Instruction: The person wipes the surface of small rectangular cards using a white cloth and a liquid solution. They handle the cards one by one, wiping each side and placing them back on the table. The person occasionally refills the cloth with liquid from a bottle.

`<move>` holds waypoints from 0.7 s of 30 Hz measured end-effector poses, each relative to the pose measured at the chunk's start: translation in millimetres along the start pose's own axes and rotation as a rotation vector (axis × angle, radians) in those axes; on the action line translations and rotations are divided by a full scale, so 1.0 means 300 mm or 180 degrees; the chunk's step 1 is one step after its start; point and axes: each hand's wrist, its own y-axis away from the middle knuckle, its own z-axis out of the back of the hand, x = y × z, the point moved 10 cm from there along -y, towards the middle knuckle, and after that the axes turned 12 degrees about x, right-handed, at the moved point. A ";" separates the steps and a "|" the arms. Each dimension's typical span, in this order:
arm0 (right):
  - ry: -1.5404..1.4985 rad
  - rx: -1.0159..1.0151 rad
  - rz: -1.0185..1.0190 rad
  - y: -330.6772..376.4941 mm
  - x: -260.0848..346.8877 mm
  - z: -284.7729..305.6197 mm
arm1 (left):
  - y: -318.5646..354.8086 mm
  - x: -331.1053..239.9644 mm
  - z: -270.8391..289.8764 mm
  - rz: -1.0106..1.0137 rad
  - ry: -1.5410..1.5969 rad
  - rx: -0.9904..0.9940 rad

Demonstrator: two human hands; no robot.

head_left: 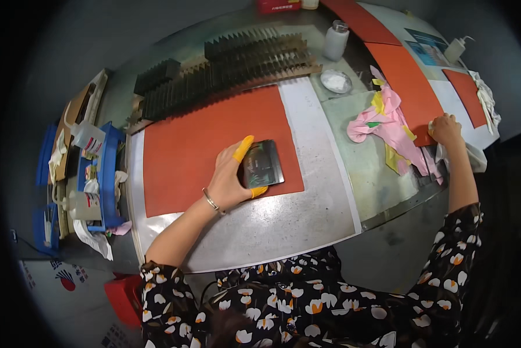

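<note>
My left hand [228, 177], with yellow finger cots on its thumb and a finger, spans a dark, glossy rectangular block [262, 164] and grips it by its edges. The block rests on an orange-red mat [179, 174], and faint green marks or reflections show on its face. Far to the right, my right hand [446, 129] is closed at the corner of a second orange-red mat [411, 81]. Something small and pale shows at its fingertips, too hidden to name. Just beneath that hand hangs a white bag or cloth [473, 157].
Rows of similar dark pieces [214, 81] stand in racks at the back. A glass jar [336, 40] and a small dish of white stuff [336, 81] stand to their right. Pink cloth [388, 124] lies near my right arm. Blue bins [110, 180] with squeeze bottles [88, 138] are at the left.
</note>
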 end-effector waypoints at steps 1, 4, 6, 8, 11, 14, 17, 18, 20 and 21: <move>-0.0048 -0.0345 0.0039 0.063 0.102 0.084 | 0.001 0.017 -0.005 0.0027 -0.0031 0.0014; -0.1027 -0.1152 0.1519 0.212 0.384 0.239 | 0.017 0.025 -0.006 -0.0005 0.0011 0.0079; -0.1639 -0.0985 0.2557 0.290 0.566 0.256 | 0.024 0.047 0.007 -0.0104 0.0234 0.0005; -0.1440 -0.0894 0.2780 0.306 0.679 0.237 | 0.032 0.069 0.023 0.0017 0.0355 -0.0034; -0.1212 -0.0913 0.3045 0.290 0.759 0.218 | 0.066 0.087 0.058 0.0071 0.0258 -0.0090; -0.1350 -0.0785 0.2959 0.270 0.770 0.212 | 0.127 0.156 0.082 0.0194 -0.0040 -0.0149; -0.1468 -0.0951 0.2864 0.300 0.769 0.223 | 0.167 0.197 0.084 0.0353 -0.0018 -0.0112; -0.1564 -0.1102 0.2833 0.337 0.763 0.253 | 0.169 0.192 0.086 0.0341 -0.0061 -0.0078; -0.2299 -0.0718 0.2666 0.399 0.768 0.284 | 0.191 0.202 0.097 0.0329 -0.0078 -0.0084; -0.2637 -0.0538 0.2529 0.435 0.749 0.287 | 0.194 0.207 0.107 0.0260 -0.0035 -0.0103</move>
